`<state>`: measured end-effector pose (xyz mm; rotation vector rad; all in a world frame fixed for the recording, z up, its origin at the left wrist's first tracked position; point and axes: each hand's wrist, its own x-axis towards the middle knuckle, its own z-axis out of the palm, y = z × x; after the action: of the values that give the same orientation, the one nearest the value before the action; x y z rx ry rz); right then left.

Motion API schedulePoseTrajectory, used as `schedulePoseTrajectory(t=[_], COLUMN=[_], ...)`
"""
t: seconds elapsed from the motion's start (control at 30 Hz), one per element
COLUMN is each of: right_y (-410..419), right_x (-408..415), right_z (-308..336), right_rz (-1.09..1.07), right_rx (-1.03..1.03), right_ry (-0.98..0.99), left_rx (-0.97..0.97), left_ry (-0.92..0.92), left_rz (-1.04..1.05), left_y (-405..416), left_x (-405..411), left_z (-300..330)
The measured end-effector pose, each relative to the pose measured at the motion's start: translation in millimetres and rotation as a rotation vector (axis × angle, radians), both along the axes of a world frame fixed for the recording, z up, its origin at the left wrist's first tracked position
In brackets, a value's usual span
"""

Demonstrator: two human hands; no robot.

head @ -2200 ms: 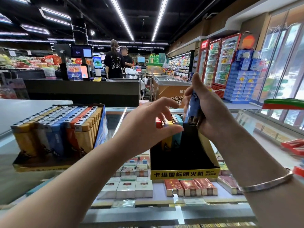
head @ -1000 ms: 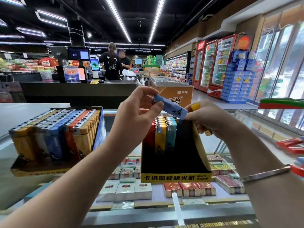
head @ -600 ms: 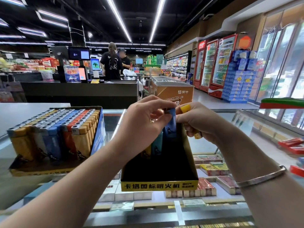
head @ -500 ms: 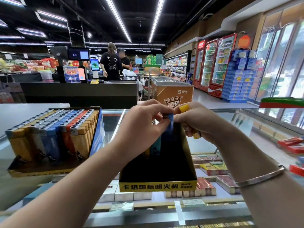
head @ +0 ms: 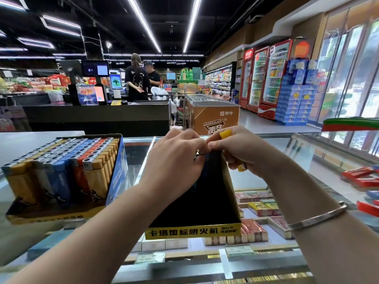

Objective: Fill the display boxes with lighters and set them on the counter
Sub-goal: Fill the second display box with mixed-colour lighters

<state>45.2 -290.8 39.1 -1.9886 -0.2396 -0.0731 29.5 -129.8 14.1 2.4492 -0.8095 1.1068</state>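
Black display box (head: pixel 196 206) with yellow front sits centre on the glass counter (head: pixel 266 181) | your left hand (head: pixel 176 160) curls over its far end; grasp hidden | your right hand (head: pixel 240 150) clasps a yellow lighter (head: pixel 225 133) | full display box (head: pixel 61 177) at nine o'clock

Bright white ceiling light strips (head: pixel 143 23) glare overhead; the glass counter top (head: pixel 303 154) reflects them, and the frame edges bend.
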Motion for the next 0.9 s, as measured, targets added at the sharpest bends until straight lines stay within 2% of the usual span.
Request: schedulePoseTrajectory(t=[0.1, 0.27, 0.37, 0.47, 0.7, 0.9], right_y=[-0.1, -0.7, -1.6, -5.0, 7.3, 11.7], right_x=[1.6, 2.2, 2.8, 3.0, 2.4, -1.4], right_z=[-0.7, -1.4, 0.9, 5.3, 6.2, 7.0], right_rz=[0.003, -0.022, -0.066, -0.084, 0.047, 0.124], right_rx=[0.001, 0.009, 0.204, 0.425, 0.561, 0.504], right_ry=[0.003, -0.001, -0.020, -0.040, -0.121, -0.175], left_rx=[-0.008, 0.021, 0.048, 0.043, -0.113, -0.405], left_ry=[0.063, 0.305, 0.384, 0.360, 0.235, 0.424], left_rz=[0.045, 0.025, -0.048, -0.081, -0.178, -0.370], left_y=[1.6, 5.6, 14.4, 17.3, 11.3, 10.2], left_x=[0.3, 1.5, 1.1, 1.1, -4.1, -5.2], left_z=[1.5, 6.4, 8.6, 8.0, 10.2, 12.8])
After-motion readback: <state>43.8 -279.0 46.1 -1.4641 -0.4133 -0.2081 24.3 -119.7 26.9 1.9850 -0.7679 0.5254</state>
